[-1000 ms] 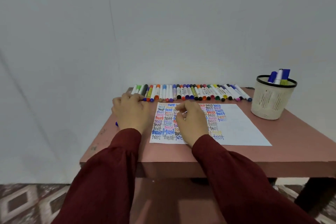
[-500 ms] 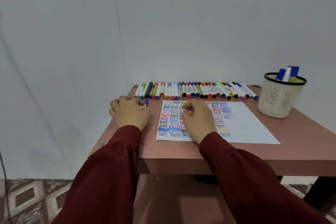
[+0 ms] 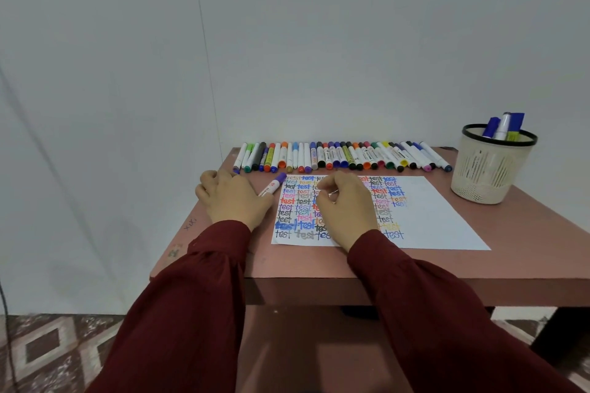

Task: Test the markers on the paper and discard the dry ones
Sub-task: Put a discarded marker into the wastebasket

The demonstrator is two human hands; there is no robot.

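Note:
A long row of capped markers [image 3: 341,157] lies along the table's far edge. In front of it is a white paper [image 3: 440,217], its left part covered with the word "test" in many colours. My left hand [image 3: 233,201] rests on the table left of the paper and holds a white marker with a purple cap [image 3: 274,186]; the cap points toward the paper's top left corner. On the written part of the paper my right hand [image 3: 346,206] rests with its fingers loosely curled, and I see nothing in it.
A cream mesh basket with a black rim [image 3: 491,175] stands at the table's right back, holding three markers [image 3: 504,126]. The reddish table [image 3: 510,265] sits in a corner of white walls. Its left and front edges are close to my arms.
The purple-capped marker, barely visible by my left hand before, now sticks out from it toward the paper. My right hand stays on the paper.

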